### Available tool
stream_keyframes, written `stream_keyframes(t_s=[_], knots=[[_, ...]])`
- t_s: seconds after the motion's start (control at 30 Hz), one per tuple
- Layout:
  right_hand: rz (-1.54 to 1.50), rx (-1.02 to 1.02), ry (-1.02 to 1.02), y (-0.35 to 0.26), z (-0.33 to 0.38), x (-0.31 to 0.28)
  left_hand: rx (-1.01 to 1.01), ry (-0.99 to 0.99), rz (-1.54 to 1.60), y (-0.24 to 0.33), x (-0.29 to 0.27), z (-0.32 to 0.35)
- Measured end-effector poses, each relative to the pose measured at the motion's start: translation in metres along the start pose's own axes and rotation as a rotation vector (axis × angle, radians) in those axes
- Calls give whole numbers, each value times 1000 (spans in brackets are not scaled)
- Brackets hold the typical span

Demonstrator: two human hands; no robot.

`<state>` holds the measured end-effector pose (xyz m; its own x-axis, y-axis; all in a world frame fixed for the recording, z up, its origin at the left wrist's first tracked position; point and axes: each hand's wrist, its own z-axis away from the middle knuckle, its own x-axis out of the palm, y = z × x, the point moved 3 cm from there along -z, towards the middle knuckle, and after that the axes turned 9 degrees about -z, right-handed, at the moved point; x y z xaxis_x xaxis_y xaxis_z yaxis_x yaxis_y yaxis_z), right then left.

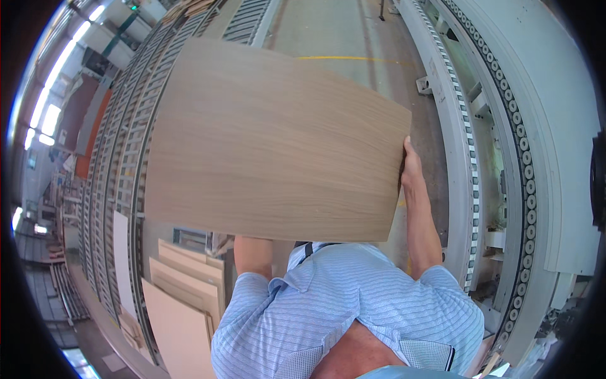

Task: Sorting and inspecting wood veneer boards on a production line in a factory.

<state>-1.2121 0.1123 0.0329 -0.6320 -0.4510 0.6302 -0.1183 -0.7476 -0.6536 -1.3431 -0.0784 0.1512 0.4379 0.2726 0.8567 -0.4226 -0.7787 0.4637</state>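
Note:
A wide wood-grain board (278, 145) spans the space before my chest, light brown with fine streaks. My right hand (412, 165) is closed on its right edge, the thumb up along the rim and the other fingers out of sight behind it. My left forearm (254, 255) passes under the board's near edge. The board covers my left hand, so its fingers and hold cannot be seen.
Roller conveyors (120, 158) run along the left. Several pale panels (180, 322) lean upright at the lower left. On the right stands a long machine with a roller track (527, 183) and a light housing (562, 126). A yellow line (334, 58) crosses the floor ahead.

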Motion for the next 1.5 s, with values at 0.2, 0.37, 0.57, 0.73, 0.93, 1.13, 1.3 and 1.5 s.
stream_keyframes(t_s=[0.2,0.37,0.57,0.73,0.93,1.13,1.3,1.5], knots=[[33,-23,-5,-39,-106,65,-126,-7,44,-28,-31,-101],[3,28,-35,-76,-190,135,-284,-33,117,-55,-45,-191],[83,-91,-199,-129,-258,211,-417,-76,150,-75,-56,-306],[212,-201,-226,-169,-348,229,-479,-86,126,-99,-68,-393],[122,-76,-175,-208,-485,272,-398,-19,22,-98,-99,-514],[253,2,-310,-238,-629,306,-113,213,-114,-15,-159,-601],[278,228,-395,-233,-723,332,261,468,-195,85,-215,-613],[265,314,-196,-216,-840,350,476,560,-207,154,-269,-699]])
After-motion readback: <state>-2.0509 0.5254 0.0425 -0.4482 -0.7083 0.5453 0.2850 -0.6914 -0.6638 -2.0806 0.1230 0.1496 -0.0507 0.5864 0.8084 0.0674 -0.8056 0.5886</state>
